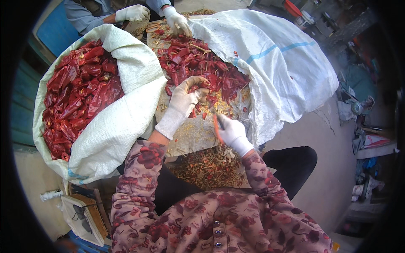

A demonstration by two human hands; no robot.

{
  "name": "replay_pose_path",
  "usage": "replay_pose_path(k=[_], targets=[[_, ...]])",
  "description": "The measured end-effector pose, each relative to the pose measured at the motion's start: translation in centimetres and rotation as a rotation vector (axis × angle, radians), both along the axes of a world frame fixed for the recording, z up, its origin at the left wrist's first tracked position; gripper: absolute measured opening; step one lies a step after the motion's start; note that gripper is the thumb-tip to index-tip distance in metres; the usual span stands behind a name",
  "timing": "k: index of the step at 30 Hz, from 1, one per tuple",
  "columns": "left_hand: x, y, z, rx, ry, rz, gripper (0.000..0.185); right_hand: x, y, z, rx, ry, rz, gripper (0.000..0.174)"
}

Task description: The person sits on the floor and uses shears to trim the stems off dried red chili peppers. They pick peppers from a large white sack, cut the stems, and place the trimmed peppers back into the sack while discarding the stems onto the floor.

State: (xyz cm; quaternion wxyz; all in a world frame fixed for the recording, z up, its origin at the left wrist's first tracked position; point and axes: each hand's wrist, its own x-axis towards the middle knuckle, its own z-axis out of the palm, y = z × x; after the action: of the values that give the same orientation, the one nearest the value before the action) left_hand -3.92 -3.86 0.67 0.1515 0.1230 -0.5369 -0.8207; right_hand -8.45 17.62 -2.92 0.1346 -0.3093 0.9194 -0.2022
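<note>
My left hand (pixel 190 95), in a soiled white knit glove, pinches a dried red chili pepper (pixel 202 83) over a low board (pixel 193 131). My right hand (pixel 232 131), gloved in white, is closed around orange-handled scissors (pixel 218 126); their blades point up towards the left hand without plainly touching the pepper. Beyond both hands lies a heap of dried red chilies (pixel 202 60), with yellow seeds scattered at its near side. It spills from the mouth of a white woven sack (pixel 262 57) lying on the right. An open woven sack (pixel 139 69) full of red chilies stands at the left.
Across the board, a co-worker's two gloved hands (pixel 178 23) are near the heap, one touching it. Another pair of orange-handled scissors (pixel 153 27) lies there. Stems and scraps (pixel 208 167) are piled below the board's near edge. Cluttered shelves (pixel 376 148) stand at the right.
</note>
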Motion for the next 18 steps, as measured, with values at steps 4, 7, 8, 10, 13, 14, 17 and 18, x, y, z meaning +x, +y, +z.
replay_pose_path(k=[4, 7, 8, 10, 13, 14, 17, 18], targets=[[-0.1, 0.0, -0.2, 0.027, 0.012, -0.053, 0.032, -2.1, 0.9, 1.7, -0.415, -0.18, -0.05, 0.048], [0.0, 0.2, -0.4, 0.095, 0.014, -0.071, 0.036, -2.2, 0.7, 3.7, -0.509, 0.064, 0.032, 0.054], [0.0, 0.3, -0.5, 0.136, 0.012, -0.083, 0.037, -2.0, 0.5, 4.4, -0.529, 0.184, 0.071, 0.051], [0.2, 0.4, -0.6, 0.051, -0.045, -0.107, 0.037, -1.7, 0.1, 5.7, -0.459, 0.295, 0.108, 0.045], [0.4, 0.5, -0.9, 0.11, -0.034, -0.196, 0.037, -1.3, -0.7, 6.6, -0.397, 0.378, 0.115, 0.038], [0.4, 0.5, -0.9, 0.16, -0.014, -0.227, 0.036, -1.2, -0.8, 6.6, -0.369, 0.366, 0.109, 0.038], [0.5, 0.6, -1.0, 0.063, -0.03, -0.207, 0.033, -1.2, -1.0, 6.4, -0.295, 0.358, 0.104, 0.039], [0.5, 0.6, -0.9, 0.019, -0.066, -0.178, 0.032, -1.2, -0.9, 6.2, -0.244, 0.342, 0.092, 0.039]])
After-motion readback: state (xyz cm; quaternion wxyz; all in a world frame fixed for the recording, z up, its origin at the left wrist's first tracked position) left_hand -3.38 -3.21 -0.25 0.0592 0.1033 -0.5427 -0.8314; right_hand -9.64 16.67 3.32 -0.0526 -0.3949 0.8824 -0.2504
